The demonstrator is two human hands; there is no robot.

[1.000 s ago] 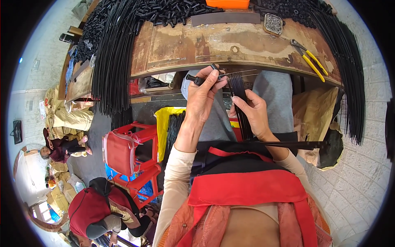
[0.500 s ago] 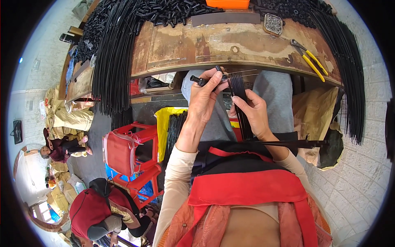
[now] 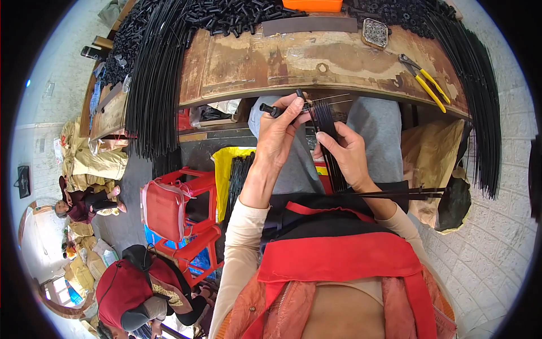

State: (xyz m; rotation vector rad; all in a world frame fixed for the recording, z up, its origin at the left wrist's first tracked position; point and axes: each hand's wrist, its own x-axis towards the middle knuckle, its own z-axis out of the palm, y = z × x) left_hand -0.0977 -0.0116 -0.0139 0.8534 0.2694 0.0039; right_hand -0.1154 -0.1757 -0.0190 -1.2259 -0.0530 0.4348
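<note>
My left hand (image 3: 278, 133) is closed, with a black flanged tube (image 3: 271, 110) jutting from its left side and a second dark tube end (image 3: 300, 93) standing up by its fingertips. Fine bare wires (image 3: 336, 98) stretch right from those fingertips, across the top of a fanned bundle of thin black rods (image 3: 324, 117). The lower part of that bundle is pinched between the thumb and fingers of my right hand (image 3: 349, 151). Both hands are above my lap, just short of the table edge. More thin black rods (image 3: 403, 194) lie across my right forearm.
The worn wooden table (image 3: 237, 68) carries yellow-handled pliers (image 3: 426, 85), a small tin of metal bits (image 3: 375, 33), an orange box (image 3: 312, 5) and heaped black tubes (image 3: 237, 16). Long black rods (image 3: 155, 96) overhang its left side. Red stools (image 3: 189, 198) stand left; two other people sit beyond.
The fanned rods have spread slightly at the top, and my right hand has shifted a little left. The rods over my right forearm have moved slightly. Both grips stay the same.
</note>
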